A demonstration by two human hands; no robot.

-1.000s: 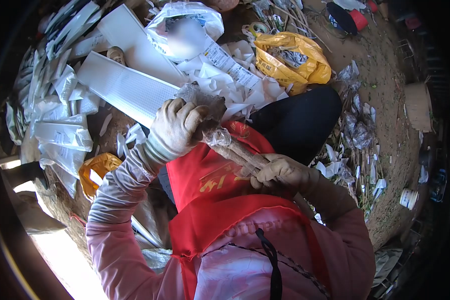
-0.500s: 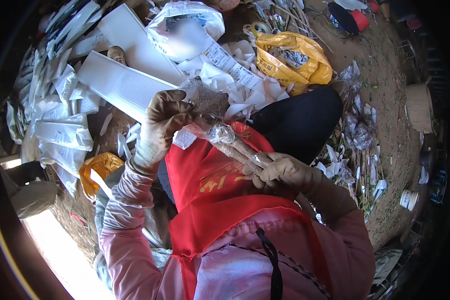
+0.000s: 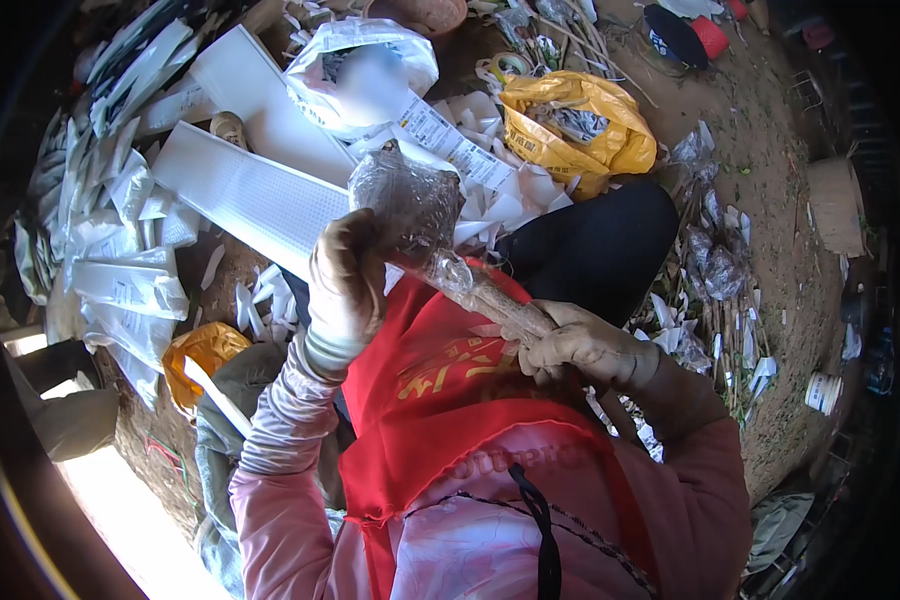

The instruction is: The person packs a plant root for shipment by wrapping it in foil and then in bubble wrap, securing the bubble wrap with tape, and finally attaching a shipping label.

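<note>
A root ball wrapped in clear plastic film [image 3: 410, 205] sits at the upper end of a bundle of bare brown stems [image 3: 495, 303], held slantwise above my lap. My right hand [image 3: 585, 345], in a dirty work glove, is closed round the lower part of the stems. Beside the wrapped ball is my gloved left hand [image 3: 348, 275], its fingers curled in at the film's edge. It seems to pinch the film, though the fingertips are partly hidden. More film is bunched where the stems meet the ball. A red apron [image 3: 460, 370] lies under the bundle.
White panels [image 3: 250, 205] and plastic-sleeved packets [image 3: 130, 275] lie at left. A white bag [image 3: 360, 65] and a yellow bag [image 3: 580, 130] stand ahead, with label sheets [image 3: 460, 145] between. Plastic-wrapped stems [image 3: 715, 260] and scraps lie at right, near a small white tub [image 3: 822, 393].
My left hand has turned and dropped slightly beside the root ball, and the film there lies closer around it. My right hand keeps its hold on the stems.
</note>
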